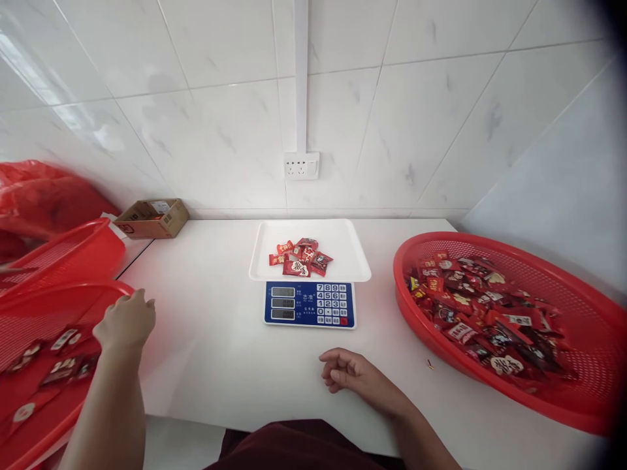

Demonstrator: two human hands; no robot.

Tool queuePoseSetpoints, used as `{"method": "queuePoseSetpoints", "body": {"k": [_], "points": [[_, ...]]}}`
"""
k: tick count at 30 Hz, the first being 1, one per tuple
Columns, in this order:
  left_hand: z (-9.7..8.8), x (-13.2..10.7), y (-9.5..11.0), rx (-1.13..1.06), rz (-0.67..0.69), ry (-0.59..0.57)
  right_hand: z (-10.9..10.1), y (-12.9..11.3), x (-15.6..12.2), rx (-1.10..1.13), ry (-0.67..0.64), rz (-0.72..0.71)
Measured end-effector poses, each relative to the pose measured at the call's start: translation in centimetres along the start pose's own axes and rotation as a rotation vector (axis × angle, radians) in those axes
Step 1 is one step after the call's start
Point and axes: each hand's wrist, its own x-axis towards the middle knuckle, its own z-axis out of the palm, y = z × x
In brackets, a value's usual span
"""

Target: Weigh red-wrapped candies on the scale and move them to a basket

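Gripping red basket (pixel 63 310) | left hand (pixel 126 320) | long axis pointing far right

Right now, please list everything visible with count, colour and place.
price-computing scale: one, white and blue, centre
wrapped sweets: several, mostly red, scale tray
right basket: one, red, many sweets inside
front left basket: one, red, sweets inside
rear left basket: one, red, behind
plastic bagging: count unclear, red, far left
cardboard box: one, brown, rear left
tiled wall: one, white, behind
socket panel: one, white, wall
cable trunking: one, white, above socket
scrap: one, reddish, beside right basket
tabletop: one, white, under scale
clothing: uncertain, maroon, bottom
left hand: one, at front left basket
right hand: one, below scale
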Motion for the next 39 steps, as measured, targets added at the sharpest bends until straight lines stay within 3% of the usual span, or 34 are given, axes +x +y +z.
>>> {"method": "queuePoseSetpoints", "body": {"k": [3,6,8,10,13,18,23,33,36,39], "points": [[-0.1,-1.1,0.4,-0.002,0.081,0.106,-0.1,0.0,0.1,0.011,-0.003,0.003],[0.2,-2.0,2.4,-0.114,0.319,0.188,-0.1,0.0,0.1,0.028,0.003,0.013],[0.5,-2.2,4.1,-0.184,0.405,0.258,-0.2,0.0,0.1,0.041,0.011,0.013],[0.9,-1.9,5.5,-0.223,0.435,0.342,-0.3,0.2,0.1,0.052,0.013,0.006],[1.2,-0.8,7.0,-0.232,0.354,0.41,-0.5,0.5,0.2,0.062,0.011,0.005],[1.2,0.9,7.2,-0.134,0.227,0.192,-0.8,1.2,0.4,0.068,0.008,0.002],[0.7,0.8,6.4,-0.092,0.274,-0.081,-0.8,1.1,0.5,0.05,0.004,0.021],[0.8,-0.5,7.0,-0.251,0.528,-0.055,-0.2,0.0,0.0,0.033,0.004,0.023],[0.6,-0.6,8.4,-0.356,0.592,-0.014,-0.2,0.2,0.1,0.033,0.011,0.019],[0.0,-0.7,11.1,-0.497,0.701,0.035,-0.5,0.6,0.3,0.037,0.015,0.019]]}}
